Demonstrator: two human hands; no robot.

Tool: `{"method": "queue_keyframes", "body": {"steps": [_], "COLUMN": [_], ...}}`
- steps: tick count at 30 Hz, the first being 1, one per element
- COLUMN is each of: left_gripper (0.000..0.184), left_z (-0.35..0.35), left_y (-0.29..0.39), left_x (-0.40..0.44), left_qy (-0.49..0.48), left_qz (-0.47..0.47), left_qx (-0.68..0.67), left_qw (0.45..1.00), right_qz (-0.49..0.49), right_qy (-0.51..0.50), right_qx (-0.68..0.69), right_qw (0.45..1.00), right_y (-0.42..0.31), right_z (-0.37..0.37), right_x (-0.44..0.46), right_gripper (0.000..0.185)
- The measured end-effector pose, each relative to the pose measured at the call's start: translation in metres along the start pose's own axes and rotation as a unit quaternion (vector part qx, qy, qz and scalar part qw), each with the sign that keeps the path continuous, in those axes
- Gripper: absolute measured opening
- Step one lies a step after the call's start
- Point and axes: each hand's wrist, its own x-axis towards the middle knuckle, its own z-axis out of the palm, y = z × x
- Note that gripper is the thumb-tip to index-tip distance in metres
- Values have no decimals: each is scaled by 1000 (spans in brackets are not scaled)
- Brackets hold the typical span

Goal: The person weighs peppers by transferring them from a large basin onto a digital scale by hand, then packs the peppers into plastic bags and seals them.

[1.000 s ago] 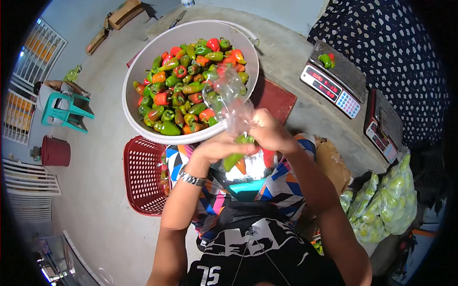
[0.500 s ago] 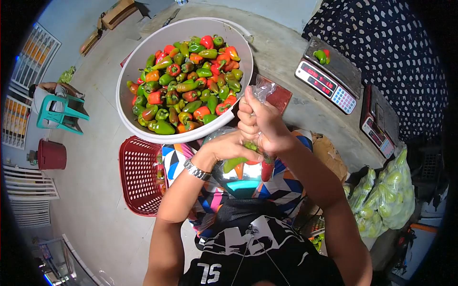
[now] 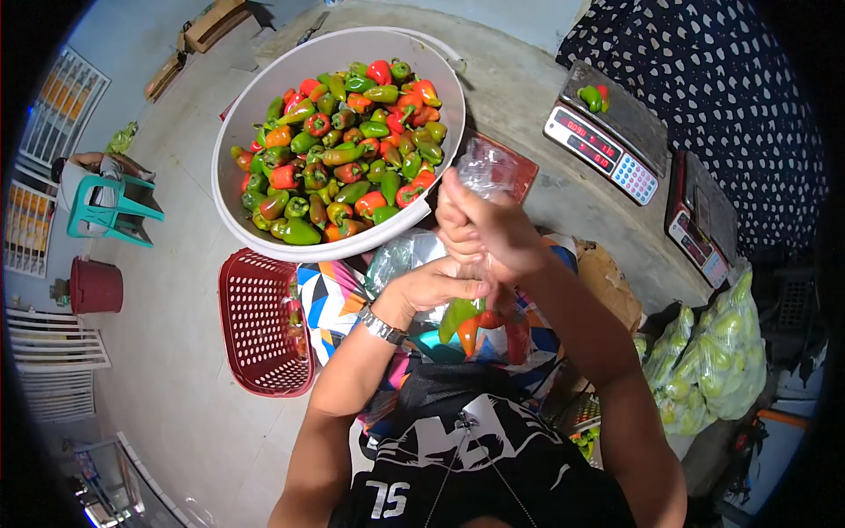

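Observation:
Above my lap, my right hand (image 3: 488, 224) is closed around the gathered neck of a clear plastic bag (image 3: 487, 167), whose loose top sticks up past the fist. Just below it, my left hand (image 3: 440, 286), with a metal watch on the wrist, pinches the same bag. Green, orange and red peppers (image 3: 469, 334) hang in the bag under my fingers. More clear plastic (image 3: 396, 260) lies on my lap beside my left hand. Ahead and to the left, a large white tub (image 3: 231, 211) is filled with red, green and orange peppers (image 3: 334, 158).
A red perforated basket (image 3: 264, 326) sits left of my legs. Two digital scales (image 3: 607, 150) stand at the right, one bearing peppers (image 3: 594, 98). Bags of green vegetables (image 3: 717, 361) lie at the lower right. A person sits in a green chair (image 3: 106, 207) at the far left.
My right hand has risen from the pepper bag's side to its neck and closed there. The bag's top, earlier spread over the tub's edge, is now bunched, and the bag has shifted slightly right.

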Motion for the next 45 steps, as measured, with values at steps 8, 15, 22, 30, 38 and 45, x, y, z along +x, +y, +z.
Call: {"method": "queue_keyframes", "body": {"steps": [8,15,22,30,38,45], "left_gripper": [26,14,21,15,13,15], "left_z": [10,9,22,51,86,118], "left_y": [-11,3,38,55,107,145], "left_x": [-1,-26,-38,-72,-31,33], "left_qy": [176,254,323,336,311,317], "left_qz": [108,67,-5,36,157,302], "left_qx": [-70,-93,205,385,763,495], "left_qw": [976,960,924,859,545,751], "right_qz": [-168,-406,-260,-68,-104,-125], "right_qy": [164,476,-22,3,94,-193], "right_qx": [180,-388,-828,-583,-27,274], "right_qw": [955,677,497,809,990,934], "right_y": [4,-13,39,-15,-4,57], "right_z": [-64,-87,-48,-46,-5,29], "right_x": [-25,-33,-45,-63,-97,-62], "right_gripper": [46,35,23,31,31,38]}}
